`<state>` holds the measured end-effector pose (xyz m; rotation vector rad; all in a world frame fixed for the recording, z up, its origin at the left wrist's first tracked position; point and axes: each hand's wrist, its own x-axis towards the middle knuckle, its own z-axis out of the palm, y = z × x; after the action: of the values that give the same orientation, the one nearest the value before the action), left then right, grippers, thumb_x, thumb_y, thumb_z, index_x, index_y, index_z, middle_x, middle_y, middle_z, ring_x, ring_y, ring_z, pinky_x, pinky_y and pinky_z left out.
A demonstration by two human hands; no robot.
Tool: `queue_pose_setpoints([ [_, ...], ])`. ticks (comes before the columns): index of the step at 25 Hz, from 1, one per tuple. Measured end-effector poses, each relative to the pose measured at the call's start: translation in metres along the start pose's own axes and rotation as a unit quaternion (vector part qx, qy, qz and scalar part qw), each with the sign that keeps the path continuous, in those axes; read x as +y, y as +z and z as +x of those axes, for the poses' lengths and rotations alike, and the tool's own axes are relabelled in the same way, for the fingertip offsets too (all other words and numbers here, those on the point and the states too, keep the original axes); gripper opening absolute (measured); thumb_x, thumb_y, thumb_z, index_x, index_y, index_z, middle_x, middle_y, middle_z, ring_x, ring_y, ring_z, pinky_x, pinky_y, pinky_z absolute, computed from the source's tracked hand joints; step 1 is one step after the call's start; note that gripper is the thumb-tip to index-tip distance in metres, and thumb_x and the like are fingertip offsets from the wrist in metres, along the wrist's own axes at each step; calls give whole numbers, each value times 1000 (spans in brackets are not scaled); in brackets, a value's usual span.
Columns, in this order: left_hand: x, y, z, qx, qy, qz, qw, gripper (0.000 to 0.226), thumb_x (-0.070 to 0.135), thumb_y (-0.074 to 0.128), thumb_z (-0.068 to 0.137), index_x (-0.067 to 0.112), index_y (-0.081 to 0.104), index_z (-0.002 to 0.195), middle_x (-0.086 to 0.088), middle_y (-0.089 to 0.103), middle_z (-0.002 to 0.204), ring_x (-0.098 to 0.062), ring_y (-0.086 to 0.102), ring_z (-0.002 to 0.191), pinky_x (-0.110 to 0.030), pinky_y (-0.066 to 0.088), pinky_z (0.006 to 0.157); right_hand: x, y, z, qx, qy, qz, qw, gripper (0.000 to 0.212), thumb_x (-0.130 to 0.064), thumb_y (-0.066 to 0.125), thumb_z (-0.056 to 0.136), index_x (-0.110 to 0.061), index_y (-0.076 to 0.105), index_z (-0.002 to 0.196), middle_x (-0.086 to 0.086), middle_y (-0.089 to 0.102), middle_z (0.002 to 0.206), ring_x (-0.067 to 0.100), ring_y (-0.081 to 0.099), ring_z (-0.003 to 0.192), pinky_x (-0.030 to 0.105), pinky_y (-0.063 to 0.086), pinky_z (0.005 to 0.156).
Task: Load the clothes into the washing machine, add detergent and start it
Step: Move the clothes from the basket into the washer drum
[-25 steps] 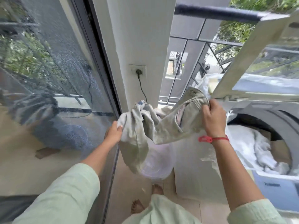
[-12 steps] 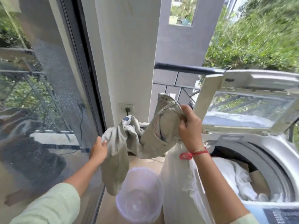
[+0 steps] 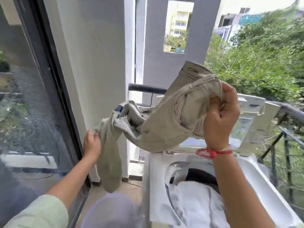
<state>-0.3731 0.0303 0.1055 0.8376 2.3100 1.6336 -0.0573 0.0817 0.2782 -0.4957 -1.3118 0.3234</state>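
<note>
A pair of beige trousers [image 3: 158, 129] hangs stretched between both hands. My right hand [image 3: 220, 117] grips the waistband, raised above the washing machine [image 3: 154, 178]. My left hand [image 3: 92, 143] holds a trouser leg lower down, near the white pillar; the leg's end dangles toward the floor. The top-loading machine stands at lower right with its lid [image 3: 246, 122] raised. White clothes [image 3: 194, 203] and something dark lie inside the drum. No detergent is visible.
A pale translucent bucket [image 3: 111, 211] stands on the floor left of the machine. A glass sliding door [image 3: 32, 112] fills the left side. A white pillar [image 3: 98, 63] rises ahead. A dark balcony railing [image 3: 286, 145] runs behind and right of the machine.
Both hands have lifted the trousers higher and carried them right, over the machine's open top. The view has tilted up and shifted toward the machine.
</note>
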Motion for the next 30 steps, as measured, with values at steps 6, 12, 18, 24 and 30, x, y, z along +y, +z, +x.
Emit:
queue_pose_setpoints([
  [6,48,74,-65,-7,58,-76,995,50,32,36,93,-4,51,123,-23,49,134,-36,43,124,-40,31,105,111,-163,59,-172,169,-334,911,30,1,44,85,-5,63,107,11,65,95,24,56,85,22,33,67],
  [12,63,117,-95,-104,138,60,983,43,41,29,72,3,50,68,-16,55,70,-30,50,72,-37,34,66,201,-246,35,-265,296,-459,795,33,-1,46,90,-6,59,121,24,62,117,35,58,107,35,45,86],
  [18,65,119,-96,-115,220,128,960,40,37,31,74,1,40,60,-15,44,53,-29,41,55,-34,29,51,215,-258,-10,-133,136,-406,894,30,-16,40,96,-6,53,120,26,66,98,42,62,78,35,40,62],
  [24,23,120,-115,-171,308,177,919,37,37,30,78,6,42,63,-4,45,55,-24,43,53,-35,35,50,244,-289,-100,-537,305,-576,536,25,-15,45,87,-13,58,108,14,67,103,33,64,91,32,49,73],
  [30,10,115,-122,-171,295,229,912,39,39,25,81,8,48,71,-6,52,64,-31,50,60,-33,37,53,226,-200,-112,-608,288,-408,617,57,-21,66,81,-21,44,134,9,50,135,27,53,118,35,45,96],
])
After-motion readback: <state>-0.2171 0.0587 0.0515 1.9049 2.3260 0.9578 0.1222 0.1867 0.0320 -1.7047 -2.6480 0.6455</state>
